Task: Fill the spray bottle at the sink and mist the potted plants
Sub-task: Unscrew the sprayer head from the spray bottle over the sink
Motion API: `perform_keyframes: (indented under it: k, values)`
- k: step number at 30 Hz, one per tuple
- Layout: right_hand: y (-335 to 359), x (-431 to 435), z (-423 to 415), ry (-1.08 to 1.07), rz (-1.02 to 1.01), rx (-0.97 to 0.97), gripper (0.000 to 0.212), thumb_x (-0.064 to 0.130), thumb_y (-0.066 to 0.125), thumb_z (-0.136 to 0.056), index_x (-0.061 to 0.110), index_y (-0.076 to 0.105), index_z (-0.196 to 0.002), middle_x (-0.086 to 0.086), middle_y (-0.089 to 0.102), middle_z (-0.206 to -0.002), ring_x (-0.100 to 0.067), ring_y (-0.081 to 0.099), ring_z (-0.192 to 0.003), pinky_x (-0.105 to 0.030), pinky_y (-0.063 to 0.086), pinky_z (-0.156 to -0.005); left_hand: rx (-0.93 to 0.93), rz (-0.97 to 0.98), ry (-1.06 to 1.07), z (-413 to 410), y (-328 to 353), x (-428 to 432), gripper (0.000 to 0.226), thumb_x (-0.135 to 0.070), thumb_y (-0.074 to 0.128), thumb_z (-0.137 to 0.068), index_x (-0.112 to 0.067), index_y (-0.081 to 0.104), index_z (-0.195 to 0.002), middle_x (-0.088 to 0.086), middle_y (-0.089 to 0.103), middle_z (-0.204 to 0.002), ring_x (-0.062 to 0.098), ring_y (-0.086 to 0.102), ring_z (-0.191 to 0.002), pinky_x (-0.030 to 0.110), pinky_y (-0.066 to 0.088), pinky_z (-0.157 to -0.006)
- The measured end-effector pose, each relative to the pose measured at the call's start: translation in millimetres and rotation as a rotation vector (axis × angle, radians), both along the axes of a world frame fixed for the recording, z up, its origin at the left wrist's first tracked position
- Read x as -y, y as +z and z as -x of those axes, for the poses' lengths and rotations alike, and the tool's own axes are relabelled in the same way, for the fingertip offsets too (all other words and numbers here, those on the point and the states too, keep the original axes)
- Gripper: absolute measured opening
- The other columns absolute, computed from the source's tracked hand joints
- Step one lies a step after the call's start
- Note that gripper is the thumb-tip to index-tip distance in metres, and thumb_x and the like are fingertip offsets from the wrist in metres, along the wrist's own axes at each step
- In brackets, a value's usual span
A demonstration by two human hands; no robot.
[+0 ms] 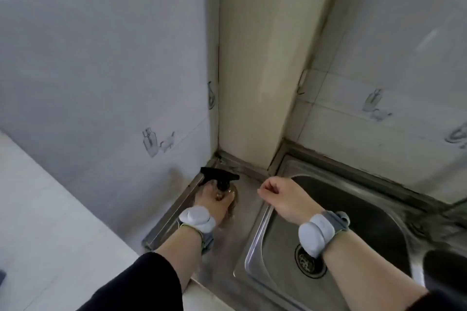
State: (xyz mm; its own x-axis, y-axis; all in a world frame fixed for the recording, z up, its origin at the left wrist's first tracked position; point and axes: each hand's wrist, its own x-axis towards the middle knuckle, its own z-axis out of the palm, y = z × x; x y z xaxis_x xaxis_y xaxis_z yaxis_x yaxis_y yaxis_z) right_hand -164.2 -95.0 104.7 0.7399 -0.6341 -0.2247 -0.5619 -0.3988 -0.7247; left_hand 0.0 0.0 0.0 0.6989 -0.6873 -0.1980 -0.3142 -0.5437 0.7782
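So the person is standing at a stainless steel sink (254, 232) set into a white counter (38, 209), and both hands are showing in the head view. The left hand (205, 198) is gripping the spray bottle (223, 185) with its fingers wrapping round the clear body just under the black trigger head. The bottle is sitting on the flat steel drainboard (235, 225) to the left of the basin, tucked into the back corner near where the tiled wall (126, 83) is meeting a cream-coloured column (255, 70). Most of the bottle is hiding behind the hand, so I can't tell whether there's any water in it. The right hand (285, 199) is hovering over the left rim of the basin, apart from the bottle, with its fingers curling into the palm and holding nothing I can make out. The drain (309, 261) is showing at the bottom of the basin, below that wrist. Both wrists are wearing pale grey bands (chunky sensor-looking things), one on the left (197, 218) and one on the right (319, 230), and a black sleeve (141, 283) is covering the left forearm. The wall tiles are carrying little grey bottle prints (151, 142). Something dark (442, 267) is sitting at the lower right edge, too blurry to identify.
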Motion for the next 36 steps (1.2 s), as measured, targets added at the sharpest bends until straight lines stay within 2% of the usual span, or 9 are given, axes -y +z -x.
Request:
perform_keyframes:
  k: [2, 3, 7, 12, 16, 20, 24, 30, 36]
  values:
    - [-5.9, 2.9, -1.3, -0.030, 0.008, -0.020, 0.014, 0.034, 0.055, -0.092, 0.024, 0.062, -0.085, 0.007, 0.061, -0.074, -0.005, 0.056, -0.068, -0.020, 0.045, -0.068, 0.008, 0.073, 0.062, -3.4, -1.7, 11.3, 0.009, -0.037, 0.066, -0.076, -0.031, 0.061, -0.081, -0.016, 0.062, -0.075, -0.004, 0.060, -0.065, 0.017, 0.046, -0.060]
    - [-9.1, 3.4, 0.7, -0.033, 0.012, -0.027, 0.014, 0.033, 0.055, -0.092, 0.024, 0.062, -0.086, 0.007, 0.061, -0.075, -0.005, 0.056, -0.068, -0.019, 0.045, -0.067, 0.012, 0.079, 0.079, -4.1, -4.1, 15.7, 0.012, -0.037, 0.066, -0.077, -0.028, 0.059, -0.073, -0.017, 0.061, -0.068, -0.003, 0.060, -0.062, 0.019, 0.046, -0.060]
    - [-20.1, 5.3, 13.7, -0.072, 0.011, -0.042, 0.015, 0.033, 0.056, -0.092, 0.021, 0.064, -0.089, 0.008, 0.061, -0.076, -0.004, 0.056, -0.070, -0.016, 0.044, -0.065, 0.058, -0.101, -0.062, 3.7, 3.6, 31.9, 0.029, -0.038, 0.055, -0.088, -0.013, 0.058, -0.101, 0.006, 0.063, -0.098, 0.028, 0.061, -0.097, 0.030, 0.047, -0.080]
    - [-13.4, 2.8, 38.1, -0.129, 0.001, 0.015, 0.016, 0.032, 0.060, -0.089, 0.026, 0.064, -0.103, 0.009, 0.066, -0.090, -0.006, 0.062, -0.083, -0.016, 0.048, -0.074, -0.099, 0.106, -0.084, 46.0, 44.4, 33.0, 0.024, -0.046, 0.060, -0.083, -0.025, 0.047, -0.083, -0.012, 0.057, -0.073, 0.019, 0.060, -0.077, 0.022, 0.038, -0.059]
    - [0.0, -3.9, 71.8, -0.158, 0.027, 0.076, 0.014, 0.034, 0.067, -0.082, 0.029, 0.063, -0.094, 0.009, 0.067, -0.092, -0.006, 0.064, -0.084, -0.018, 0.052, -0.074, -0.174, 0.149, -0.274, 99.5, 79.1, 38.6, 0.024, -0.044, 0.058, -0.085, -0.022, 0.052, -0.092, 0.000, 0.064, -0.087, 0.022, 0.061, -0.084, 0.029, 0.046, -0.074]
    - [3.3, -14.8, 129.4, -0.280, 0.157, 0.028, 0.027, 0.032, 0.063, -0.081, 0.030, 0.060, -0.107, 0.016, 0.060, -0.090, -0.005, 0.059, -0.086, -0.009, 0.040, -0.064, -0.249, 0.132, -0.445, 172.6, 101.7, 38.8, 0.026, -0.044, 0.053, -0.089, -0.024, 0.056, -0.105, 0.003, 0.065, -0.102, 0.021, 0.061, -0.096, 0.029, 0.047, -0.085]
    - [5.2, -24.5, 217.7, -0.473, 0.171, -0.029, 0.019, 0.025, 0.056, -0.085, 0.021, 0.060, -0.103, 0.004, 0.065, -0.089, -0.016, 0.063, -0.086, -0.023, 0.046, -0.067, -0.353, 0.064, -0.620, 262.9, 114.8, 32.8, 0.039, -0.051, 0.047, -0.089, -0.024, 0.057, -0.116, -0.004, 0.064, -0.104, 0.017, 0.060, -0.100, 0.030, 0.045, -0.090]
    - [1.3, -48.2, 393.7, -0.813, -0.011, 0.273, 0.015, 0.039, 0.064, -0.078, 0.025, 0.064, -0.081, 0.009, 0.069, -0.071, -0.004, 0.065, -0.067, -0.019, 0.047, -0.059, -0.585, 0.062, -0.817, 413.2, 107.6, 16.6, 0.072, -0.033, 0.070, -0.076, -0.018, 0.034, -0.137, -0.001, 0.056, -0.126, 0.006, 0.058, -0.108, 0.021, 0.045, -0.094]
    - [-8.0, -64.1, 516.0, -0.996, -0.195, 0.473, 0.031, 0.043, 0.070, -0.070, 0.019, 0.067, -0.088, -0.002, 0.073, -0.083, -0.019, 0.071, -0.080, -0.043, 0.057, -0.080, -0.158, -0.008, -1.065, 527.7, 94.4, 6.9, 0.091, -0.043, 0.080, -0.055, -0.027, 0.033, -0.131, -0.024, 0.056, -0.101, -0.019, 0.052, -0.088, -0.003, 0.039, -0.071]
